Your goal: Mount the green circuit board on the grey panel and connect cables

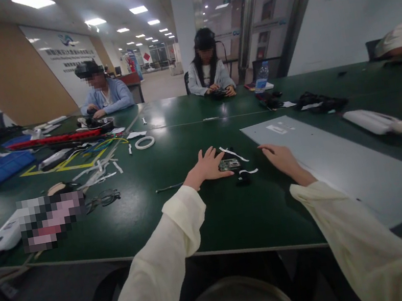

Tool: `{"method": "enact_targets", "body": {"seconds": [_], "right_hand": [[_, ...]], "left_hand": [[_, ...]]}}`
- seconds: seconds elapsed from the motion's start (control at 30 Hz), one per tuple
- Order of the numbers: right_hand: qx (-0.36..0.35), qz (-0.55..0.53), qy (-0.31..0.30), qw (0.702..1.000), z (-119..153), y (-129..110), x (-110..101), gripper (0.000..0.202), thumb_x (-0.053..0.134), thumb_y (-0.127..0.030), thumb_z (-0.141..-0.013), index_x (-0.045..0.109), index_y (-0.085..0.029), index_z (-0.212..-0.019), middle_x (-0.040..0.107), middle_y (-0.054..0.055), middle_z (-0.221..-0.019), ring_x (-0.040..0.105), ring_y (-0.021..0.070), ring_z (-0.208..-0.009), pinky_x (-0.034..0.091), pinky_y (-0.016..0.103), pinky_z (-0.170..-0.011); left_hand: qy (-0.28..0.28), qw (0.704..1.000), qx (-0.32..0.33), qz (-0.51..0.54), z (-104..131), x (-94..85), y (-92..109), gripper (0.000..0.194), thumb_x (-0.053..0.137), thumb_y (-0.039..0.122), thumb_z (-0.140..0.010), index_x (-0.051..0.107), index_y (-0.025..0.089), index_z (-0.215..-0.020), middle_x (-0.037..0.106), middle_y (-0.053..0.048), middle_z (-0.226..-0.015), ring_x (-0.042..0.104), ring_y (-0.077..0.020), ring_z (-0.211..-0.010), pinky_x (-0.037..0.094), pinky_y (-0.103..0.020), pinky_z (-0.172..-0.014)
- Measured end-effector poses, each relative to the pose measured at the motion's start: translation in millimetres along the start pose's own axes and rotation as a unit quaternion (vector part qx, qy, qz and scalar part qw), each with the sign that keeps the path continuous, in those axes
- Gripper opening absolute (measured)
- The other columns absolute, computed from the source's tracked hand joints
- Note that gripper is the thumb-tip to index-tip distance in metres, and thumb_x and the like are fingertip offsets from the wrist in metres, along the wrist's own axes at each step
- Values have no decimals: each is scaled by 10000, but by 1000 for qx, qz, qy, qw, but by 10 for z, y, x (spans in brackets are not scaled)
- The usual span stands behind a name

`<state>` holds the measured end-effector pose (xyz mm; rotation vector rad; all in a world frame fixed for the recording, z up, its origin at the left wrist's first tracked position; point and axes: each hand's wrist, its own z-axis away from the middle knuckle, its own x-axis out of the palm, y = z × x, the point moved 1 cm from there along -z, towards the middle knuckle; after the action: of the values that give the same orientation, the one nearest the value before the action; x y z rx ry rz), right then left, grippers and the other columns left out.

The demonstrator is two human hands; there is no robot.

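My left hand (207, 166) lies over the green table with its fingers spread. Its fingertips and thumb are beside a small green circuit board (230, 164), touching or nearly touching its left side. One white strip (233, 154) lies behind the board and another white strip (249, 171) in front of it, by a small black part (244, 180). To the right, my right hand (280, 158) is apart from the board, fingers loosely stretched toward it, holding nothing I can see. A thin metal tool (169, 187) rests left of my left hand.
A large grey panel (336, 168) covers the table's right side. At left are a tape roll (144, 143), paper scraps (99, 171), eyeglasses (105, 198), a blue tray (0, 169) and a white device (12, 225). Two people sit across; a bottle (262, 77) stands near one.
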<state>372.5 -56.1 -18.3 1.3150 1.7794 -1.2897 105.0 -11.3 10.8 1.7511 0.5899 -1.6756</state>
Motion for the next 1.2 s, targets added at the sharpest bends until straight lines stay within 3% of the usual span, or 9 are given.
{"method": "enact_targets", "body": {"seconds": [0.23,0.43,0.6,1.2], "right_hand": [[-32,-21,-4,999,20,-133,-1,352,370,-294,-865,654,-188,-1044,650,49,-1040,603,223,-929,440,355,-860],[-36,-29,-10,999,23,-150,-6,347,369,-302,-871,651,-193,-1042,646,47,-1049,594,227,-959,439,368,-871],[-38,-30,-14,999,13,-140,13,347,369,-299,-874,651,-200,-1051,651,39,-1038,601,224,-943,444,359,-861],[-40,-26,-20,999,2,-177,-3,333,379,-301,-879,659,-212,-1034,653,26,-1031,597,218,-946,434,338,-858]], "left_hand": [[2,1000,17,15,-44,-54,-82,867,467,708,-695,250,242,-1393,303,-118,-1434,119,-319,-1358,31,-548,-1066],[41,998,26,37,16,-54,-105,867,509,683,-677,280,222,-1375,353,-116,-1377,247,-297,-1307,33,-494,-1087],[76,995,35,50,81,-44,-132,868,536,667,-669,287,213,-1366,372,-117,-1351,272,-294,-1284,59,-496,-1086],[149,985,-1,84,286,-320,-251,746,579,619,-674,388,229,-1280,391,-74,-1328,301,-268,-1255,197,-412,-1063]]}}
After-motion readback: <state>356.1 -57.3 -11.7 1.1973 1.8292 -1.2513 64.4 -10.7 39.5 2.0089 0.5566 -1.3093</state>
